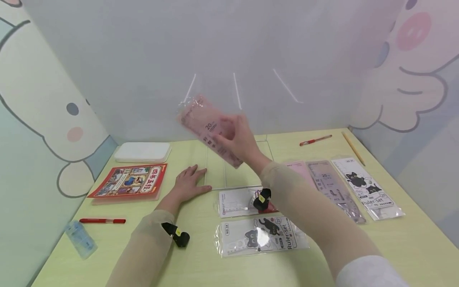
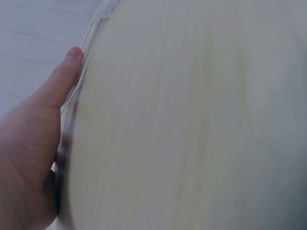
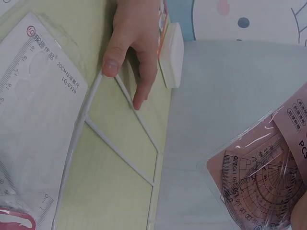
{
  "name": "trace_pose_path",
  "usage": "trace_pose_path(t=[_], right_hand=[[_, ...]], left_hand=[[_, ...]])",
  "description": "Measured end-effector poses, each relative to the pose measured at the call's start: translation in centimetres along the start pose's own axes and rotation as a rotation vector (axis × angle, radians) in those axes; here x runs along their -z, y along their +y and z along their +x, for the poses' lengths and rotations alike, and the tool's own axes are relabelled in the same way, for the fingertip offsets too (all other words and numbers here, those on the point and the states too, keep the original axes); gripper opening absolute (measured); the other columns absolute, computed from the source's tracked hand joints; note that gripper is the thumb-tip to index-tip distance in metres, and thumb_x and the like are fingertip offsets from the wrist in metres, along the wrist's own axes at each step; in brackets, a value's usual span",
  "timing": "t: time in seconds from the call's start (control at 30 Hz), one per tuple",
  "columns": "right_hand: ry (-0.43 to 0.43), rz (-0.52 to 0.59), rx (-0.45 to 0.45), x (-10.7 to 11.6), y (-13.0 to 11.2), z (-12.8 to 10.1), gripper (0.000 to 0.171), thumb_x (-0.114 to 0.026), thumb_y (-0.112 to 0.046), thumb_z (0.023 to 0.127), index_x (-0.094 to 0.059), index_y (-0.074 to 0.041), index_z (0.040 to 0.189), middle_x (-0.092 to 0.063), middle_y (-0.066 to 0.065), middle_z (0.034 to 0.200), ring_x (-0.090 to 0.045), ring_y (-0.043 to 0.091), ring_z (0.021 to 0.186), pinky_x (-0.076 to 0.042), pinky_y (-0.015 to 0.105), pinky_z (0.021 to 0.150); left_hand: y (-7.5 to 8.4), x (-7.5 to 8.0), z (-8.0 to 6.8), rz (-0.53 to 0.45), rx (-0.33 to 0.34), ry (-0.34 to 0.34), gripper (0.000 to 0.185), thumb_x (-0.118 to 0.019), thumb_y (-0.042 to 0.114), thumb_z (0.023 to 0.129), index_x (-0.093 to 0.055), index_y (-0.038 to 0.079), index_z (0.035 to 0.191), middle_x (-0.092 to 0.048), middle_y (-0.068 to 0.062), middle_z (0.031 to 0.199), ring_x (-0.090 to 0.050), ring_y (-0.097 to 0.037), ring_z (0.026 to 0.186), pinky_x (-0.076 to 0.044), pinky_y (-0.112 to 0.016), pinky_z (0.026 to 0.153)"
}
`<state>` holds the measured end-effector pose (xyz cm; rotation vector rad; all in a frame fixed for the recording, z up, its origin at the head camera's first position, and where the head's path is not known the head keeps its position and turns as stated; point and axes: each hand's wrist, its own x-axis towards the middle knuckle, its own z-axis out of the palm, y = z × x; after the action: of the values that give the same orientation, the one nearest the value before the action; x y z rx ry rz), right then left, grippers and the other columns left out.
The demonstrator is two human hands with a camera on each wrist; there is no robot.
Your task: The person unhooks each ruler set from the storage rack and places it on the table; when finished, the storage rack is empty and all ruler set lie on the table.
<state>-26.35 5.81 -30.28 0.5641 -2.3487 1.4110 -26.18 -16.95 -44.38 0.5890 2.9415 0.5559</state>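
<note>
My right hand (image 1: pixel 234 137) holds a pink packaged ruler set (image 1: pixel 206 125) up in the air, tilted, above a clear acrylic divider stand (image 1: pixel 215 187) at the middle of the yellow-green table. The right wrist view shows the pink packet (image 3: pixel 259 184) with a protractor inside it. My left hand (image 1: pixel 190 182) lies flat on the table with straight fingers, its thumb against the stand's left edge. The same hand (image 3: pixel 132 43) touches the clear dividers (image 3: pixel 120 153) in the right wrist view. In the left wrist view, the thumb (image 2: pixel 62 76) lies along the clear edge (image 2: pixel 88 50).
Several packaged ruler sets lie flat: a cat-printed one (image 1: pixel 259 237), a white one (image 1: pixel 234 202), a grey one (image 1: pixel 335 189) and another cat one (image 1: pixel 367 187). At left are a white box (image 1: pixel 142 152), a red book (image 1: pixel 129 181), a red pen (image 1: pixel 102 220) and a blue packet (image 1: pixel 80 238). Walls enclose three sides.
</note>
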Motion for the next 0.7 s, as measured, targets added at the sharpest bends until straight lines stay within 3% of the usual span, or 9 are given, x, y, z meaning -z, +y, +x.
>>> trace_pose_path(t=[0.47, 0.7], right_hand=[[-0.021, 0.108, 0.101, 0.5, -0.8, -0.8, 0.056, -0.075, -0.018, 0.080, -0.048, -0.004, 0.127, -0.042, 0.012, 0.113, -0.060, 0.021, 0.088, -0.054, 0.024, 0.064], [-0.004, 0.124, 0.211, 0.5, -1.3, -1.0, 0.053, -0.075, -0.013, 0.080, -0.050, -0.005, 0.125, -0.042, 0.013, 0.114, -0.058, 0.021, 0.092, -0.054, 0.025, 0.065]], left_hand=[[-0.2, 0.1, -0.1, 0.006, 0.005, -0.007, 0.082, -0.055, 0.067, 0.080, -0.037, 0.020, 0.145, -0.018, -0.016, 0.154, -0.011, -0.042, 0.138, -0.011, -0.061, 0.106], [0.0, 0.1, -0.2, 0.016, -0.006, 0.008, 0.080, -0.057, 0.064, 0.081, -0.039, 0.018, 0.144, -0.020, -0.018, 0.152, -0.014, -0.043, 0.137, -0.013, -0.062, 0.105]])
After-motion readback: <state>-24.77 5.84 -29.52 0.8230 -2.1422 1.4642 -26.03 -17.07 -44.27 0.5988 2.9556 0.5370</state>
